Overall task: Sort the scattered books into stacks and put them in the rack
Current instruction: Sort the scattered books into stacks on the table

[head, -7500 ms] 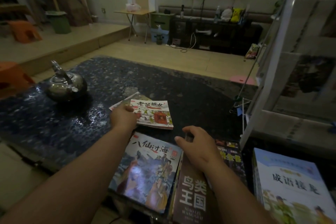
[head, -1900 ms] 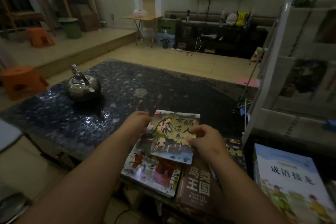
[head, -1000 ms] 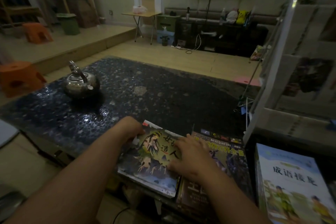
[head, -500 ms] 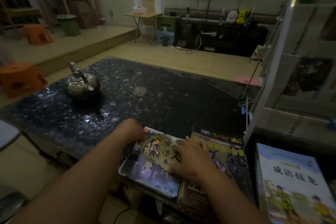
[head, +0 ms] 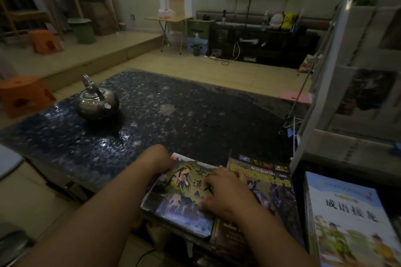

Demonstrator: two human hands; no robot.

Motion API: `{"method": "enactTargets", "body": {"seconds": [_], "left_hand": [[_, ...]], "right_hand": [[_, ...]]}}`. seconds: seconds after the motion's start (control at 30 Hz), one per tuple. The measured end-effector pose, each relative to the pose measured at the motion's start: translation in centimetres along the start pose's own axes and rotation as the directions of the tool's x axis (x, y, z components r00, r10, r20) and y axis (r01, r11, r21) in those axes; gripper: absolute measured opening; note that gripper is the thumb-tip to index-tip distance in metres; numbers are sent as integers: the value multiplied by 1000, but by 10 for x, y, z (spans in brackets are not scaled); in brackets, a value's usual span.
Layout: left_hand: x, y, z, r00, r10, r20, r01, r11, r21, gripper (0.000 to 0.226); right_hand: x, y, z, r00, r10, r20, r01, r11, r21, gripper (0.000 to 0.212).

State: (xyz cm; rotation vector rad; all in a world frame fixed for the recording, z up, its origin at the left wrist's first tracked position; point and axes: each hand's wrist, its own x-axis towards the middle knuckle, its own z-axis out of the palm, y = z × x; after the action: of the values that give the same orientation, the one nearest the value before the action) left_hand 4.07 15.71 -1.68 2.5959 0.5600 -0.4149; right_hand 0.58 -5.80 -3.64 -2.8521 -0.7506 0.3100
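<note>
My right hand (head: 227,196) lies flat, fingers loosely spread, across the picture book (head: 184,200) and the animal book (head: 275,183) beside it, at the table's (head: 195,119) near edge. My left hand (head: 161,159) meets the picture book's far-left corner; I cannot tell how its fingers lie. Rack (head: 319,93) right, kettle (head: 97,102) beyond.
</note>
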Motion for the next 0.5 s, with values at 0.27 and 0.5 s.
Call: {"method": "enactTargets", "body": {"seconds": [0.27, 0.5], "left_hand": [[2, -2, 2, 1000, -5, 9, 6, 999, -38, 26], [6, -2, 3, 1000, -19, -5, 18, 999, -33, 23]], "right_hand": [[0, 0, -1, 1000, 1, -4, -1, 1000, 12, 59], [0, 0, -3, 1000, 10, 2, -10, 1000, 26, 57]]}}
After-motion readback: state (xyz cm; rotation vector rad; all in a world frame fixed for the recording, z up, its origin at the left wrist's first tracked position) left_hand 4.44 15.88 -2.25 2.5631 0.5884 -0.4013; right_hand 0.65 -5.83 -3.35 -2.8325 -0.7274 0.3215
